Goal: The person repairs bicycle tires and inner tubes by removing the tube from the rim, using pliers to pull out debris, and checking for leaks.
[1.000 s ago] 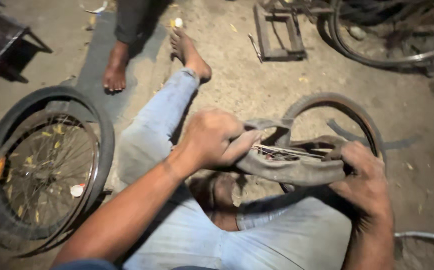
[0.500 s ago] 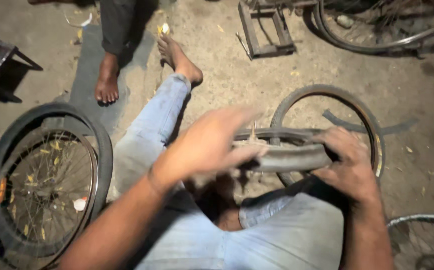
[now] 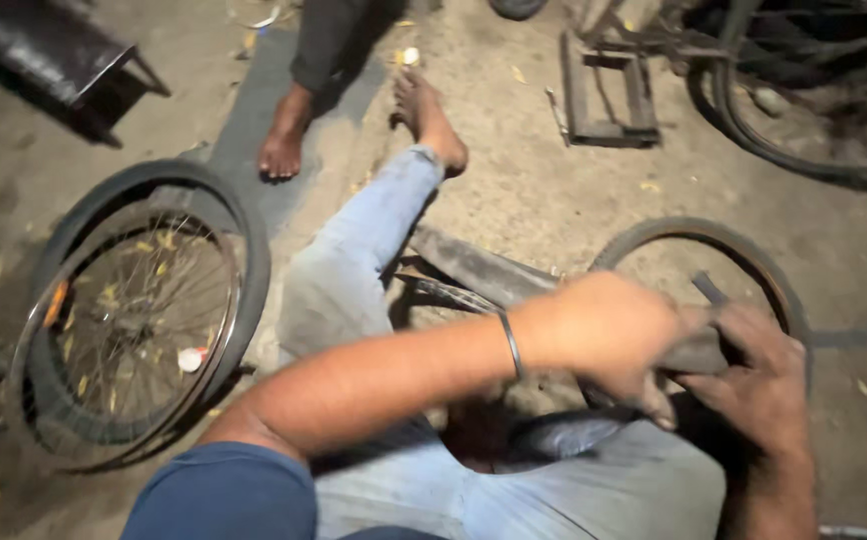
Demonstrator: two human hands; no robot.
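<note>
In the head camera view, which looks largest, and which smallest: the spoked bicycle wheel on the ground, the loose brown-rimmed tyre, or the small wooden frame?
1. Spoked bicycle wheel, at left.
2. Loose brown-rimmed tyre; the hands hide part of it, so its rank against the wheel is unsure.
3. Small wooden frame, though it lies farther from the camera.

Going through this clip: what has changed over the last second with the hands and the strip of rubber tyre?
The left hand, which gripped the worn grey rubber tyre strip a second ago and lifted off it half a second ago, has moved rightward over the strip beside the right hand. The right hand stays clamped on it. The spoked bicycle wheel and loose brown tyre lie unchanged.
</note>
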